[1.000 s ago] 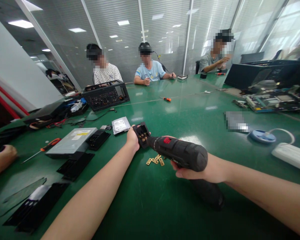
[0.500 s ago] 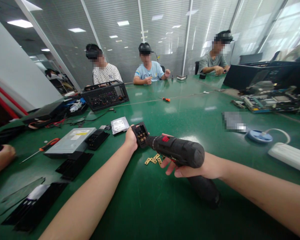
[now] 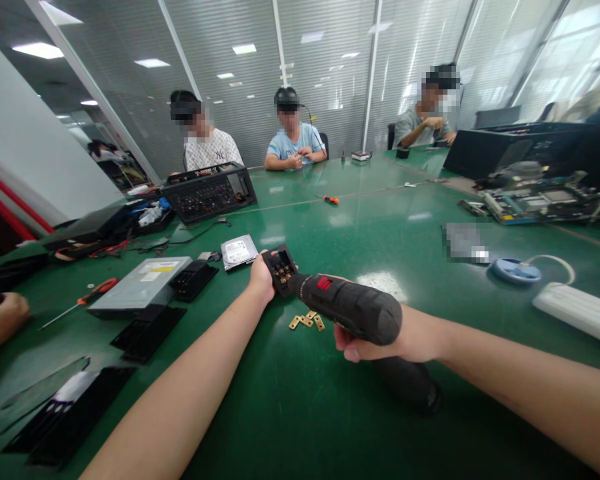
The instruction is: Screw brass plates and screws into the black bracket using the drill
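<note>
My left hand [image 3: 263, 279] grips a black plastic terminal block [image 3: 281, 271] with brass contacts inside, tilted up off the table. My right hand [image 3: 380, 343] is wrapped around the handle of a black cordless drill [image 3: 353, 303] with a red switch on top. The drill's nose points left and reaches the block's near right edge; its tip is hidden, so I cannot tell whether it touches a screw. Several small brass plates [image 3: 307, 321] with holes lie on the green table [image 3: 280, 400] just below the block.
To the left are a hard drive [image 3: 239, 252], a silver optical drive [image 3: 145, 283], a screwdriver [image 3: 83, 301], black brackets [image 3: 75, 413] and another person's hand [image 3: 5, 317]. A power strip [image 3: 580, 310] lies right. Across the table, three people sit near computer cases [image 3: 210, 193].
My right hand's fingers have curled in around the drill's handle, and the drill's rear has shifted slightly left and down. Opposite, the person in blue has brought both hands together.
</note>
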Demonstrator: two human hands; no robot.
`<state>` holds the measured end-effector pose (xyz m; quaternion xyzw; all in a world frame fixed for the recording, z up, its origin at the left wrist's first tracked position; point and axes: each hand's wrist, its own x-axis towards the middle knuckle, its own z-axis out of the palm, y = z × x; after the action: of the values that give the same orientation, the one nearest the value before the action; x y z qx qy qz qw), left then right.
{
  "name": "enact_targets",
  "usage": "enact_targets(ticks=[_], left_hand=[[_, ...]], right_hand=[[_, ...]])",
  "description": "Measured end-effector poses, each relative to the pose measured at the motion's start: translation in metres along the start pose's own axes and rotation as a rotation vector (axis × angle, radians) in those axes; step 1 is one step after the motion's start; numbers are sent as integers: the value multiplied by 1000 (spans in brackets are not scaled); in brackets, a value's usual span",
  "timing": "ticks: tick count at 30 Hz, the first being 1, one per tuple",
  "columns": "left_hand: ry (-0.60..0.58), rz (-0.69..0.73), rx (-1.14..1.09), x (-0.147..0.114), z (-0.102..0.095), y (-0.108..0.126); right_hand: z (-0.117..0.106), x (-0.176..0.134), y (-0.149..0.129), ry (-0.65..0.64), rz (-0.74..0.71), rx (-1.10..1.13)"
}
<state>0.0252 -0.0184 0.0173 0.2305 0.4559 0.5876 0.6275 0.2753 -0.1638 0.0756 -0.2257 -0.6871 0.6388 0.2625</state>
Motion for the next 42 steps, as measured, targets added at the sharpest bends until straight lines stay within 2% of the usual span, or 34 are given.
enact_targets(ticks=[5, 12, 25, 29, 34, 42], left_hand=[[16, -5, -3, 0, 1, 0], [-19, 14, 23, -2, 0, 1], [-12, -16, 13, -5, 0, 3], [-34, -5, 34, -5, -1, 3], [-18, -1, 30, -3, -1, 2], [-19, 4, 28, -1, -4, 2]], right_hand=[[1, 0, -3, -2, 6, 27], [1, -1, 1, 11, 61, 68], [-7, 4, 4, -82, 222, 100], [-6, 5, 8, -50, 180, 102], [-1, 6, 0, 11, 85, 16], [-2, 7, 3, -2, 133, 12]])
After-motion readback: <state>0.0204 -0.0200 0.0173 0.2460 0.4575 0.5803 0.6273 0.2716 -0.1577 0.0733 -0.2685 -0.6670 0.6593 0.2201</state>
